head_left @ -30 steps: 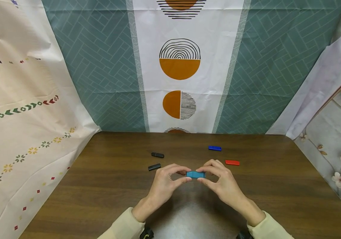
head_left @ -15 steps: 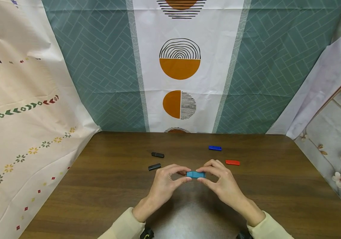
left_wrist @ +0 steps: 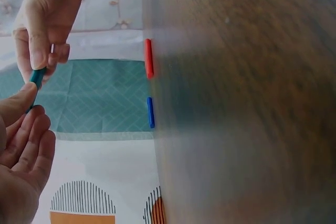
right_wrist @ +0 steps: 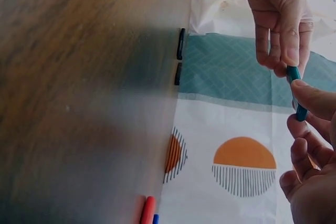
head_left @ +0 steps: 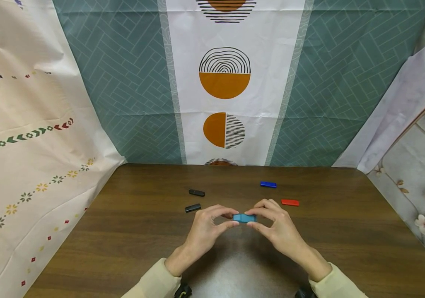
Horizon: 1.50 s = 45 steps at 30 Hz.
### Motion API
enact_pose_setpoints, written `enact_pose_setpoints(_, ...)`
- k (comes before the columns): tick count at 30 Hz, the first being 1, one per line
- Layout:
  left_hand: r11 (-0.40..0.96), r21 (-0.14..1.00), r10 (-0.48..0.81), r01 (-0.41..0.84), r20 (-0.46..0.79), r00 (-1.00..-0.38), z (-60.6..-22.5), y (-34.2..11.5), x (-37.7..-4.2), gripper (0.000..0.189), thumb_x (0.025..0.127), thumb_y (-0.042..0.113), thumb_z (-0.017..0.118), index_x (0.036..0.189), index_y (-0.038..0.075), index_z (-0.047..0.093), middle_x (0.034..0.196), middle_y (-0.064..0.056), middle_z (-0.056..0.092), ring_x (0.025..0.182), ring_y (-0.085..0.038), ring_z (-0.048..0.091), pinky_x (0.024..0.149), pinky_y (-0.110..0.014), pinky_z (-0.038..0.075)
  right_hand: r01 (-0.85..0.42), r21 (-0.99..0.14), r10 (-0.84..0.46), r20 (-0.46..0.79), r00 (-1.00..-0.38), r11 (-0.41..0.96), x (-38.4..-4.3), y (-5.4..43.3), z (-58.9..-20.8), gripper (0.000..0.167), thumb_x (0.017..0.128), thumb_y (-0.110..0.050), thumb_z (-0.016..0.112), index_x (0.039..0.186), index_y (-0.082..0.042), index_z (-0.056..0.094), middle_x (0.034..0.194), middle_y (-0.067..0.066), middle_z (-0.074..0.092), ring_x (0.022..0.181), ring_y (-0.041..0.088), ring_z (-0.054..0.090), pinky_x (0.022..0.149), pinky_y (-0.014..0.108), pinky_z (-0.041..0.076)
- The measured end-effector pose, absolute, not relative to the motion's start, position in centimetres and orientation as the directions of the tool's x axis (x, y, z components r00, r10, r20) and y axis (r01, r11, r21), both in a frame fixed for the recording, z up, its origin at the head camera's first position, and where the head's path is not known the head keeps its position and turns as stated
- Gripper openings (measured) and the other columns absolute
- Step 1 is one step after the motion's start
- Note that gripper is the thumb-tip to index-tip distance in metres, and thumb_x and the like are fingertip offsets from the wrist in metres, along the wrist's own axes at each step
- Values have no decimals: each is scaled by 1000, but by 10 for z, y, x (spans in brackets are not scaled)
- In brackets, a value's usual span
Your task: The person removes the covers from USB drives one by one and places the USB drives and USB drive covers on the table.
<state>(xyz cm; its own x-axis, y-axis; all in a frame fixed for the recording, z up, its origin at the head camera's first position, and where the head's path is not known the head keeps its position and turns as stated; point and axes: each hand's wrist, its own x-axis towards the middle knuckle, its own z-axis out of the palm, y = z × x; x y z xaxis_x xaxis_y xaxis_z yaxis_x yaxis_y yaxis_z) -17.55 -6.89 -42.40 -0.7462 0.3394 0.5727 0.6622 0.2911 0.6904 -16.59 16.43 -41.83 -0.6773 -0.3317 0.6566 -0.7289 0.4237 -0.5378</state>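
A small teal USB stick (head_left: 243,217) is held level between both hands, raised above the table. My left hand (head_left: 204,231) pinches its left end between thumb and forefinger. At the other end, my right hand (head_left: 280,231) has it between thumb and fingertips. A seam crosses the stick near its middle in the head view. From the left wrist, the teal stick (left_wrist: 37,77) shows between the two thumbs, its ends partly hidden by the fingers. The right wrist view has the same stick (right_wrist: 301,113) jutting past the right thumb.
On the brown table (head_left: 123,231), two black sticks (head_left: 196,193) (head_left: 192,208) lie beyond the left hand. A blue stick (head_left: 268,184) and a red stick (head_left: 290,202) lie beyond the right hand. Patterned cloths (head_left: 141,103) hang behind the table and at both sides.
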Motion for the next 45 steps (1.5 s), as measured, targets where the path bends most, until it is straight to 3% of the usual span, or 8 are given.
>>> enact_pose_setpoints(9,331,747,208,576,538,-817,-417,-77,-181,23,82,16,88,105,13,82,94,7,76,88,-7,70,76,-39,59,-651,-589,-237,628,-741,479,-171,177,-412,37,74,2,91,104,-17,81,100,-8,66,98,10,56,80,23,50)
enact_pose_setpoints(13,322,750,237,578,527,-816,-416,-77,-182,24,85,18,87,106,10,81,96,7,76,90,-9,70,74,-44,59,-642,-597,-249,609,-753,482,-172,177,-412,35,76,-1,91,105,-16,81,101,-8,66,98,10,56,80,25,50)
enact_pose_setpoints(19,325,749,233,577,528,-817,-417,-77,-181,23,84,15,87,106,17,82,96,15,74,91,-8,70,73,-41,59,-645,-598,-246,613,-751,476,-172,175,-413,35,74,0,92,104,-16,81,101,-10,66,96,10,56,79,23,50)
enact_pose_setpoints(25,343,739,244,579,526,-815,-416,-77,-182,27,84,13,87,110,10,81,98,6,76,93,-9,70,75,-33,57,-630,-613,-242,597,-765,477,-171,175,-412,35,75,-1,91,105,-16,80,101,-10,66,96,12,56,79,25,50)
enact_pose_setpoints(29,339,745,248,574,518,-819,-416,-77,-182,28,86,16,86,113,11,80,99,0,77,94,-9,71,75,-38,59,-624,-618,-238,593,-769,479,-171,175,-412,35,76,-2,91,106,-16,81,101,-9,66,95,16,57,78,25,50)
enact_pose_setpoints(34,329,751,246,572,517,-820,-416,-76,-182,27,87,17,85,113,16,80,101,6,76,95,-9,70,77,-46,59,-620,-619,-239,588,-773,482,-171,176,-413,34,77,-3,91,106,-17,80,101,-9,66,95,16,57,78,26,49)
enact_pose_setpoints(41,347,737,241,580,528,-814,-419,-76,-182,25,86,18,86,111,19,81,101,15,74,95,-8,70,76,-31,58,-620,-614,-242,588,-772,489,-171,176,-412,34,78,-5,90,107,-18,80,101,-12,65,95,14,56,79,27,48)
enact_pose_setpoints(45,352,737,236,576,526,-817,-420,-76,-182,25,86,18,86,111,18,81,101,15,73,96,-8,70,76,-32,58,-620,-614,-243,587,-772,489,-171,176,-413,34,78,-5,90,107,-19,79,101,-12,66,95,16,56,79,28,48)
